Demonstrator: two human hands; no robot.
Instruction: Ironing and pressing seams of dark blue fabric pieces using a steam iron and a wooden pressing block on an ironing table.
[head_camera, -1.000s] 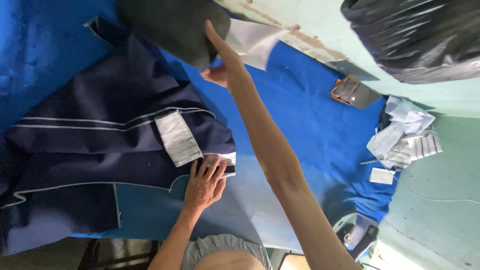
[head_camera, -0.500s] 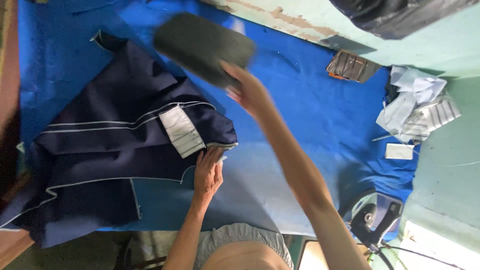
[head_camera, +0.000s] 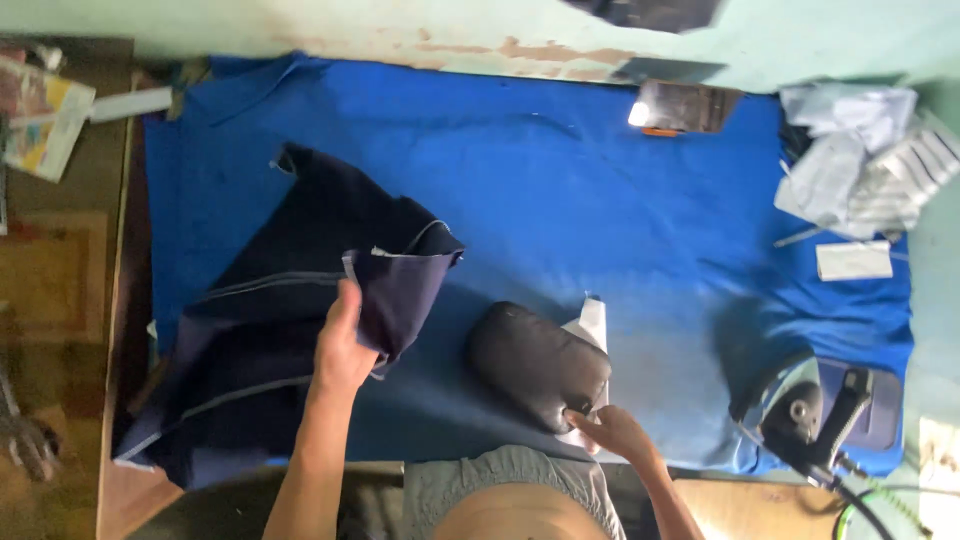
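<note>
My left hand (head_camera: 345, 345) pinches a folded flap of the navy garment (head_camera: 290, 330), lifting it off the blue padded table (head_camera: 600, 200) where the rest lies spread. My right hand (head_camera: 615, 432) grips the near end of the dark pressing cushion (head_camera: 538, 363), fingers curled under it, a white cloth (head_camera: 590, 325) tucked beneath. The iron (head_camera: 815, 415) sits at the table's right corner.

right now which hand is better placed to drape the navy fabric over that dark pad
Left, probably. The left hand already grips the folded edge of the navy garment, next to the dark padded cushion. The right hand is busy at the cushion's near end.
</note>
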